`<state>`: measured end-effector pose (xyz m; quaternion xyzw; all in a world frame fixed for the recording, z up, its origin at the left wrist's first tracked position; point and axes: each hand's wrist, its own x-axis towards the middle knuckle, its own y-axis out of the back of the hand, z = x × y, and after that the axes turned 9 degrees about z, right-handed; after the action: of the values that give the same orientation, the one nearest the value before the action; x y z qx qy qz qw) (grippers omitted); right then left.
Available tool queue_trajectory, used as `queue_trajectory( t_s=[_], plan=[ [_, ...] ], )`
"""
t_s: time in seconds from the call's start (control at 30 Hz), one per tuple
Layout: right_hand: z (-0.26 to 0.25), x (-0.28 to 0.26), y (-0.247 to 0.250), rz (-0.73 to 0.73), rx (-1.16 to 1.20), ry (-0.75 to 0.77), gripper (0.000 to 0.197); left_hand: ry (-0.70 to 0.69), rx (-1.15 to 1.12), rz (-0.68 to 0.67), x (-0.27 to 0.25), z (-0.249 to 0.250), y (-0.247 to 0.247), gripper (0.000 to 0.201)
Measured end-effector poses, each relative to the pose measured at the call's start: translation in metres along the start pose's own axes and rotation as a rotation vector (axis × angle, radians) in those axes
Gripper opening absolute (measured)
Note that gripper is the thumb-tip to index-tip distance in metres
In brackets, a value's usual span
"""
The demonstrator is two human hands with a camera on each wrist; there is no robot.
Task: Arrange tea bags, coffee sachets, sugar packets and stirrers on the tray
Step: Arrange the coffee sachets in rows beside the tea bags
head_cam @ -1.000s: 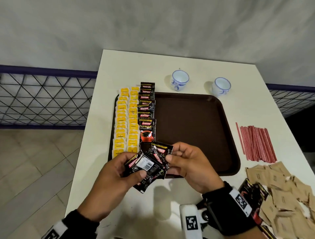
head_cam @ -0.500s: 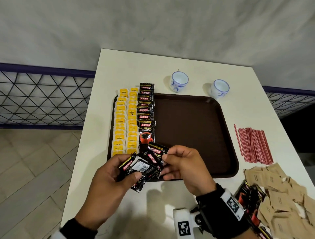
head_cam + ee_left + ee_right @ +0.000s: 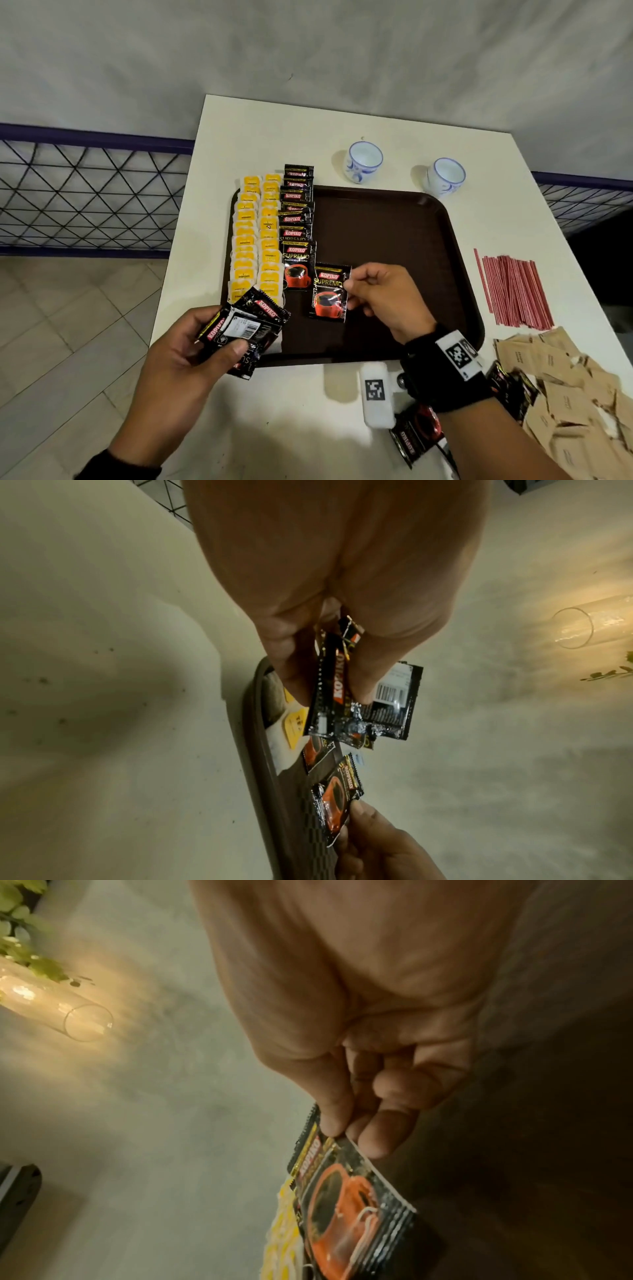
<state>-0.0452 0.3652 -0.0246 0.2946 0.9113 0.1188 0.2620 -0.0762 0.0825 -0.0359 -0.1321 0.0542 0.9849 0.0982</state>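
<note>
A brown tray (image 3: 394, 240) lies on the white table. Two rows of yellow tea bags (image 3: 255, 240) fill its left edge, and a column of black coffee sachets (image 3: 297, 222) runs beside them. My right hand (image 3: 349, 286) pinches one coffee sachet (image 3: 329, 291) by its right edge, low over the tray just right of the column's near end; the same sachet (image 3: 349, 1215) shows in the right wrist view. My left hand (image 3: 219, 342) grips a bundle of coffee sachets (image 3: 243, 325) at the tray's near left corner, also seen as the bundle (image 3: 335, 696) in the left wrist view.
Red stirrers (image 3: 513, 287) lie right of the tray. Brown sugar packets (image 3: 565, 394) and more coffee sachets (image 3: 418, 435) are heaped at the near right. Two white-and-blue cups (image 3: 364, 162) (image 3: 445, 176) stand behind the tray. The table's left edge borders a metal railing (image 3: 85, 192).
My right hand pulled one sachet out of the bundle and carried it forward and right over the tray. The left hand stayed near the tray's corner with the rest.
</note>
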Motion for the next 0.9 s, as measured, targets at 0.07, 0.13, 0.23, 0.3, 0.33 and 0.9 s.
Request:
queue_trajectory(
  t_s=[0.07,0.13,0.23,0.3,0.33,0.9],
  plan=[
    [-0.004,0.006,-0.008,-0.013,-0.023,0.009,0.010,0.008,0.001,0.001,0.001,-0.004,0.003,0.038],
    [-0.008,0.011,-0.015,-0.026,-0.042,0.011,0.012,0.019,-0.008,0.002,0.003,-0.007,0.005,0.037],
    [-0.013,0.015,-0.023,-0.043,-0.057,0.003,0.010,0.045,-0.027,-0.002,0.004,-0.012,0.006,0.036],
    [-0.016,0.017,-0.027,-0.054,-0.055,-0.003,0.010,0.062,-0.039,-0.004,0.005,-0.016,0.007,0.036],
    [-0.016,0.018,-0.029,-0.057,-0.054,-0.008,0.011,0.067,-0.040,-0.008,0.005,-0.018,0.007,0.036],
    [-0.015,0.028,-0.047,0.065,-0.176,0.021,0.014,0.100,-0.049,-0.009,0.006,-0.022,0.007,0.038]
  ],
)
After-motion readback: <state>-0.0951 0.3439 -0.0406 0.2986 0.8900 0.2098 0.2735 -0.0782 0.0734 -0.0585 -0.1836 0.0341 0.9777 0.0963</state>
